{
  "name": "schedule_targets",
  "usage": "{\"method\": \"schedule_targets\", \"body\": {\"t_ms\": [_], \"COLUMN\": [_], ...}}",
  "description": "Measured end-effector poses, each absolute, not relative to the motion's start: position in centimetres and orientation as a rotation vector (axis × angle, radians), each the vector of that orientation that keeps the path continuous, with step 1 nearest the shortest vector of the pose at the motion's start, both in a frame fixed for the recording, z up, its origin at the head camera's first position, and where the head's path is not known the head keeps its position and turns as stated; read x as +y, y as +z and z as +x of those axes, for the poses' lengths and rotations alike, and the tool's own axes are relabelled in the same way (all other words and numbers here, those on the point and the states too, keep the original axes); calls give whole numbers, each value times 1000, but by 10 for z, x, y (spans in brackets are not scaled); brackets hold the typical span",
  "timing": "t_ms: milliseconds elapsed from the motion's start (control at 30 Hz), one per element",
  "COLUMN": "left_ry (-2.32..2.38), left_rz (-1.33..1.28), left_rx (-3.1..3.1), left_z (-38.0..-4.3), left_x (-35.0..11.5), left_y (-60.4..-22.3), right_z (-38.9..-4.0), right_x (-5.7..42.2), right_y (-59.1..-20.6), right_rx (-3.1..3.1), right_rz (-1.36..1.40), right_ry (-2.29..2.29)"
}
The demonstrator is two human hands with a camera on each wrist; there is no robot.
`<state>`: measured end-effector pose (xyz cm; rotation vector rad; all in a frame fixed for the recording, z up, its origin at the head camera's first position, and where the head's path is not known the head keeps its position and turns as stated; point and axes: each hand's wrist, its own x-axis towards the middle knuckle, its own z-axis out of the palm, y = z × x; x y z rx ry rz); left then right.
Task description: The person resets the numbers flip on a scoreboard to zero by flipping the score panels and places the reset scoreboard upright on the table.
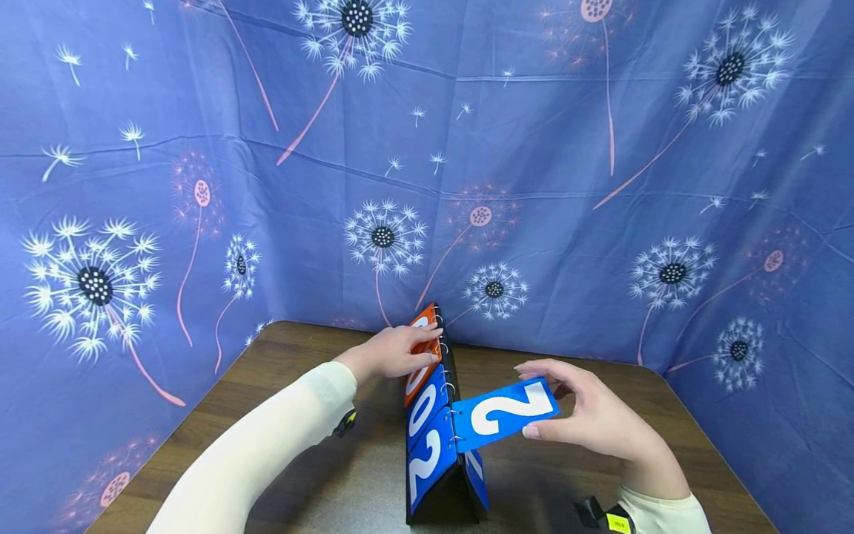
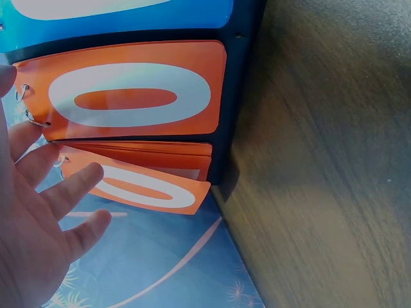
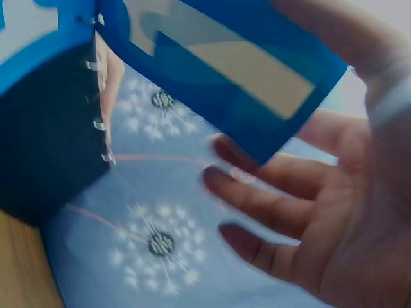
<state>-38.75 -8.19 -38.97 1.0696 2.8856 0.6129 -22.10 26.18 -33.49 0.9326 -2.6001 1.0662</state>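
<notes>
A tabletop flip scoreboard (image 1: 440, 493) stands like a tent, with ring-bound number cards. My right hand (image 1: 587, 411) holds a blue card with a white 2 (image 1: 503, 417) by its free end, thumb on one edge and fingers on the other. That card is swung out to the right, still on its rings. Another blue 2 card (image 1: 425, 466) and a blue 0 card (image 1: 422, 411) face left. My left hand (image 1: 394, 352) rests its extended fingers along the ringed top edge by the orange cards. In the left wrist view, an orange 0 card (image 2: 128, 97) lies flat, while the end orange card (image 2: 183, 203) tilts away from its stack.
The scoreboard stands on a brown wood-grain table (image 1: 320, 460). Behind and beside the table hangs a blue cloth (image 1: 534, 148) printed with dandelions. Further blue cards (image 1: 475, 475) hang on the scoreboard's right face.
</notes>
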Motion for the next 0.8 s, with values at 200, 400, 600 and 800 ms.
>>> {"method": "schedule_targets", "body": {"t_ms": [200,400,600,800], "left_ry": [617,609,621,648], "left_rz": [1057,1019,1006,1032], "left_rx": [2891,2902,2898,2879], "left_z": [-386,-386,-386,-387], "left_x": [-82,-81,-81,-82], "left_y": [-389,-390,-390,-389], "right_z": [-228,-232,-234,-233], "right_x": [239,207,181,163], "right_y": [-342,-356,-372,-386], "right_rx": [-2285,-2086,-2083,-2160], "right_rz": [1006,1098,1218,1283], "right_ry": [1474,1703,1645,1489]}}
